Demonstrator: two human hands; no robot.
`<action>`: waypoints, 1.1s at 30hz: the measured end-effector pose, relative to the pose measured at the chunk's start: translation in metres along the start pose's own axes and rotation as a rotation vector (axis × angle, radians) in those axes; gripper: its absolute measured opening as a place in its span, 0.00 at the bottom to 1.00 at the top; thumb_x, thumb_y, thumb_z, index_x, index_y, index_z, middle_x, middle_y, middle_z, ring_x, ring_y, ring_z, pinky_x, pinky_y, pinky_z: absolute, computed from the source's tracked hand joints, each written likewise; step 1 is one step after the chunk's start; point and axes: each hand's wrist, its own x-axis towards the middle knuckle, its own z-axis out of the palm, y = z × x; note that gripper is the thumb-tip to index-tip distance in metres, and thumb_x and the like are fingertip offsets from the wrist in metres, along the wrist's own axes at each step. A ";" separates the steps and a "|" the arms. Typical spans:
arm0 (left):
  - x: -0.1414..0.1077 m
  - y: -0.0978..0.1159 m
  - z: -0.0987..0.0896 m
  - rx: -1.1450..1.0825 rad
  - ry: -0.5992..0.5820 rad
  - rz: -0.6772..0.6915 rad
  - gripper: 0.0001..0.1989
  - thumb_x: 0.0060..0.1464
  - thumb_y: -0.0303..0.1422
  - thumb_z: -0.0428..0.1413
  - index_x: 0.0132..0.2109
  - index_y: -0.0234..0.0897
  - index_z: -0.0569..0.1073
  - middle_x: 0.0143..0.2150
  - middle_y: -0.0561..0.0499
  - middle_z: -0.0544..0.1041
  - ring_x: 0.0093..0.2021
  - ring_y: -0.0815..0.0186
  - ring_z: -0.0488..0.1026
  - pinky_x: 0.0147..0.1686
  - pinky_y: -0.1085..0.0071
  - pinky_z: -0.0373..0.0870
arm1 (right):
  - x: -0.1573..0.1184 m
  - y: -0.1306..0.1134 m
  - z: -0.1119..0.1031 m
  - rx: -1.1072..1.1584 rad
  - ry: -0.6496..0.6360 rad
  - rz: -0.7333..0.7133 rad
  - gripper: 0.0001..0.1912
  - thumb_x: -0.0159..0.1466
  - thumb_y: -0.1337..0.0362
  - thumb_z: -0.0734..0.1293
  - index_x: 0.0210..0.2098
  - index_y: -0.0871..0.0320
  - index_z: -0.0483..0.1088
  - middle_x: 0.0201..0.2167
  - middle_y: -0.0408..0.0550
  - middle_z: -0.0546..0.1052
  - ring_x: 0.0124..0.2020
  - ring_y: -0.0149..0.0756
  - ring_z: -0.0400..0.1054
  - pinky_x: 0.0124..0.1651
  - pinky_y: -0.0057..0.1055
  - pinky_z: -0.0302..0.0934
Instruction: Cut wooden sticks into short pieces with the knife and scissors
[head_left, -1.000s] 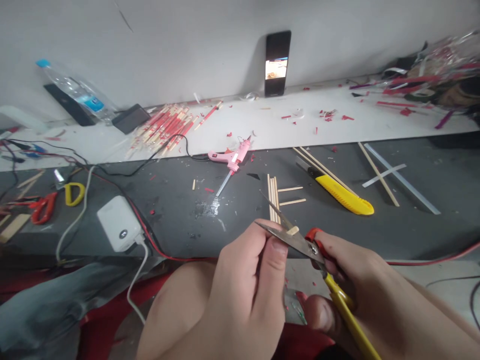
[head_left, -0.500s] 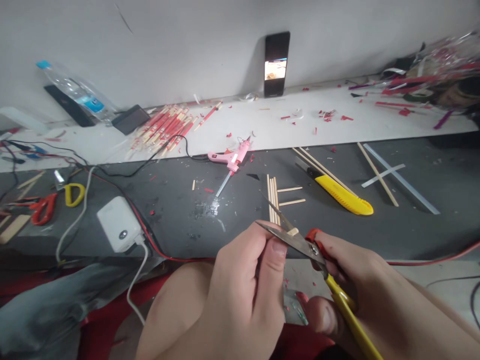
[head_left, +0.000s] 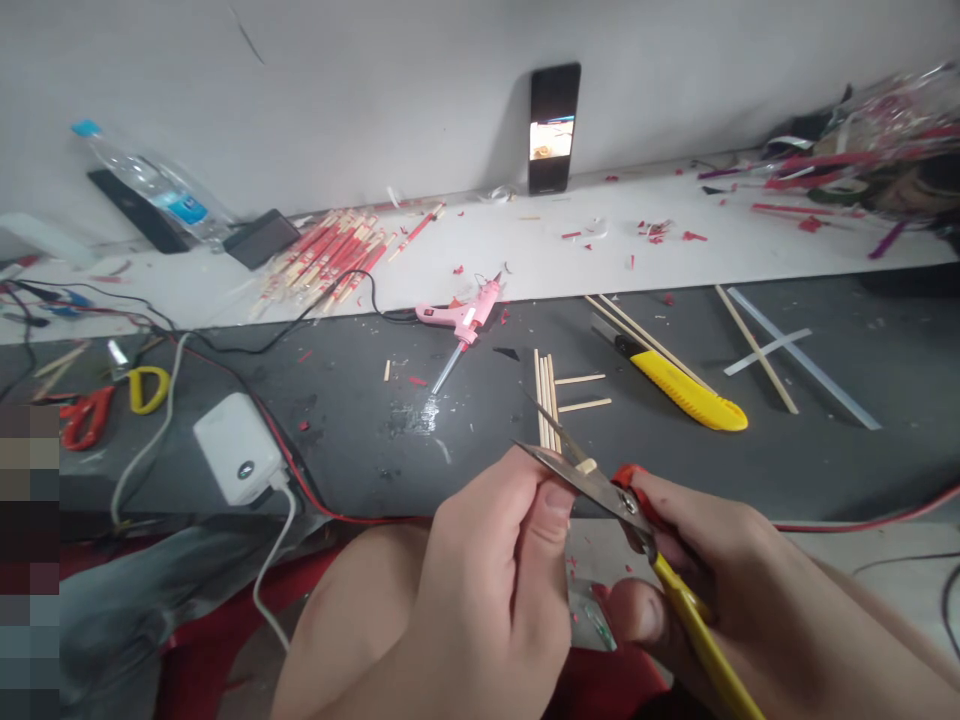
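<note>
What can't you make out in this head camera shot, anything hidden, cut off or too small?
Wooden stick: most of it is hidden by the left hand and scissor blades.
Yellow scissor handle: its end is cut off by the bottom edge, and the right hand covers part of it.
Phone screen: too small to read.
Left edge: a pixelated block hides what lies behind it.
</note>
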 end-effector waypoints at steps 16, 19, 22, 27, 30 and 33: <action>-0.003 0.012 -0.005 0.116 0.030 -0.029 0.14 0.65 0.26 0.48 0.36 0.45 0.75 0.27 0.55 0.79 0.26 0.64 0.75 0.27 0.70 0.74 | -0.008 0.017 0.008 -0.223 0.058 -0.059 0.03 0.65 0.65 0.70 0.34 0.53 0.71 0.27 0.44 0.79 0.22 0.32 0.69 0.24 0.22 0.66; -0.007 0.008 -0.006 0.159 0.038 -0.032 0.12 0.65 0.28 0.50 0.40 0.47 0.77 0.29 0.55 0.81 0.26 0.64 0.75 0.25 0.71 0.72 | -0.008 0.013 0.008 -0.324 0.091 -0.058 0.07 0.63 0.63 0.71 0.30 0.53 0.69 0.23 0.42 0.77 0.19 0.30 0.65 0.18 0.22 0.60; -0.012 0.005 -0.006 0.230 0.055 -0.040 0.12 0.66 0.30 0.50 0.43 0.48 0.78 0.30 0.56 0.82 0.24 0.64 0.75 0.20 0.71 0.68 | -0.007 0.008 0.008 -0.367 0.115 -0.060 0.08 0.62 0.63 0.72 0.30 0.53 0.69 0.22 0.41 0.77 0.19 0.30 0.64 0.17 0.23 0.58; -0.020 0.000 -0.008 0.470 0.147 -0.059 0.09 0.66 0.38 0.52 0.45 0.54 0.78 0.28 0.59 0.83 0.20 0.61 0.75 0.14 0.69 0.57 | -0.008 0.011 0.012 -0.381 0.145 -0.068 0.09 0.62 0.61 0.72 0.29 0.53 0.68 0.21 0.41 0.76 0.19 0.30 0.64 0.17 0.23 0.58; -0.020 -0.002 -0.010 0.494 0.142 -0.065 0.10 0.66 0.38 0.52 0.47 0.55 0.78 0.30 0.60 0.84 0.21 0.62 0.76 0.14 0.70 0.60 | -0.007 0.016 0.015 -0.392 0.191 -0.069 0.09 0.63 0.61 0.71 0.29 0.52 0.67 0.21 0.41 0.76 0.19 0.31 0.64 0.19 0.24 0.59; -0.015 -0.002 -0.013 0.387 0.042 -0.094 0.11 0.67 0.38 0.51 0.46 0.53 0.78 0.32 0.58 0.84 0.22 0.64 0.76 0.14 0.72 0.59 | -0.003 0.017 0.016 -0.406 0.217 -0.079 0.10 0.64 0.61 0.71 0.29 0.52 0.66 0.22 0.41 0.75 0.19 0.31 0.63 0.21 0.25 0.61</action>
